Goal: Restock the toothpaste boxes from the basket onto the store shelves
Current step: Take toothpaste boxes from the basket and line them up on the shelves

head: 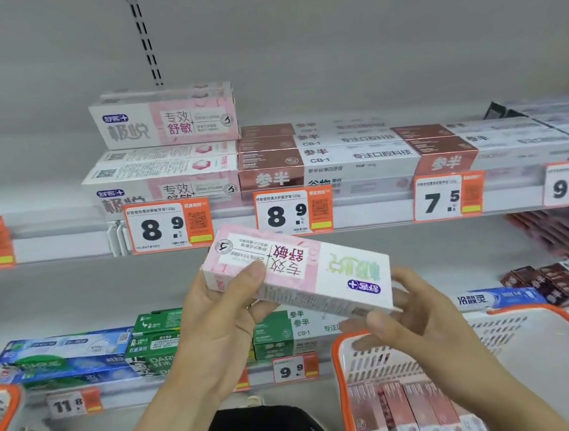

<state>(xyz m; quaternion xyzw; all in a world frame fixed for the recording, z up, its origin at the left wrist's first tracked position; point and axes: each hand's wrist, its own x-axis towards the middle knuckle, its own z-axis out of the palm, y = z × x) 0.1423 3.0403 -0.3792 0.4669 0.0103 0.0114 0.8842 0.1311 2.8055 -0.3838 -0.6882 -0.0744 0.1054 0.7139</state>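
Pink and white card forms the toothpaste box (298,270) that is held in front of the shelves, its printed face turned upside down to the camera and its long axis sloping down to the right. The box's left end is gripped by the left hand (216,319), thumb on the face and fingers hidden beneath. The right hand (419,320) is seen at the box's right end with fingers loosely spread; whether contact is made is hard to judge, since the fingertips are masked by the box.

Matching pink boxes (165,122) are stacked on the upper shelf (361,208), above a price tag (168,225) marked 8.9. Brown and white boxes (326,163) lie beside them, their farther rows blurred.

An orange-rimmed basket (528,342) is seen at lower right, cut off by the frame, with reddish boxes (413,407) inside. A second basket (4,411) is partly visible at lower left.
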